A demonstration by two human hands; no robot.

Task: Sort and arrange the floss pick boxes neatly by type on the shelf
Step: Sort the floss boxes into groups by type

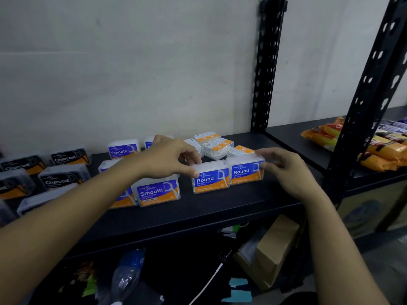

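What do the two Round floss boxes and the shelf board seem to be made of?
The left Round box and right Round box: clear, slightly frosted plastic, probably; whitish contents show through the top, with a printed label in front. The shelf board: matte black, faint sheen; painted metal or laminated board, I cannot tell.

Pale wall [132, 62], black shelf [220, 205] — slotted uprights [267, 62]

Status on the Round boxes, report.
Left hand grips left Round box, right hand grips right Round box. Both upright, side by side, labels forward. Unsorted boxes lie jumbled just behind.
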